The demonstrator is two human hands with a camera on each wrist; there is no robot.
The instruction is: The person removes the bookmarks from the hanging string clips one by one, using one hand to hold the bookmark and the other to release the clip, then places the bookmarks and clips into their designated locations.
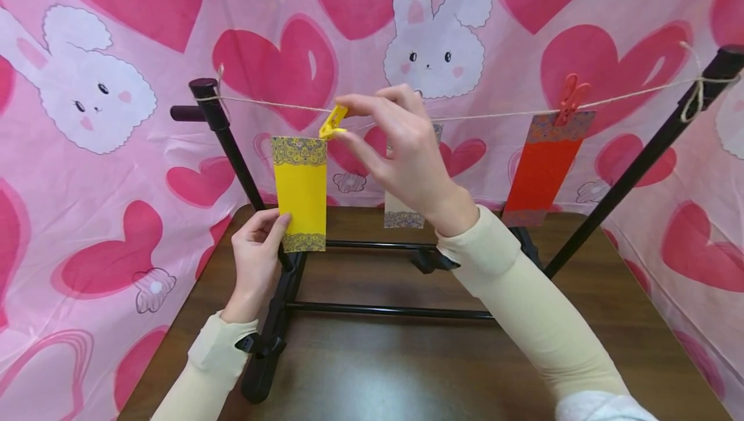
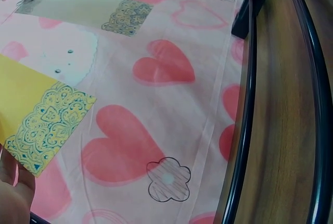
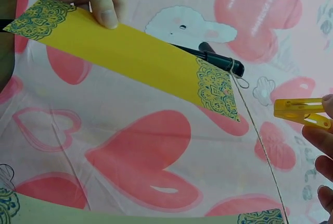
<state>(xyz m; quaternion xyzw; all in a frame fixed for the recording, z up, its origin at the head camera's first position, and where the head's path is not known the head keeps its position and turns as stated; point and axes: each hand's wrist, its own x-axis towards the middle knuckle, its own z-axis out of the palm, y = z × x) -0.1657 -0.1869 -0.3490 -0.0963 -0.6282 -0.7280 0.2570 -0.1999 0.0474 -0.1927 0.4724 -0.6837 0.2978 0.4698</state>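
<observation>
My left hand [image 1: 257, 246] pinches a yellow paper card [image 1: 302, 198] by its lower left edge. The card has patterned bands at both ends and stands upright below a thin string [image 1: 494, 115]. Thumb and fingertips of my right hand [image 1: 409, 150] pinch the handle ends of a yellow clothespin [image 1: 331, 124] close to the card's top right corner. From the right wrist, the clothespin [image 3: 296, 107] appears apart from both the card [image 3: 130, 54] and the string [image 3: 263, 151]. Behind my right hand hangs a pale card [image 1: 403, 219] with patterned ends, its middle partly covered.
A red card [image 1: 543, 172] hangs at the right from a red clothespin [image 1: 571, 99]. The string runs between the black posts [image 1: 645, 156] of a stand on the wooden table [image 1: 372, 369]. A pink cloth [image 1: 174, 227] with hearts and rabbits surrounds the table.
</observation>
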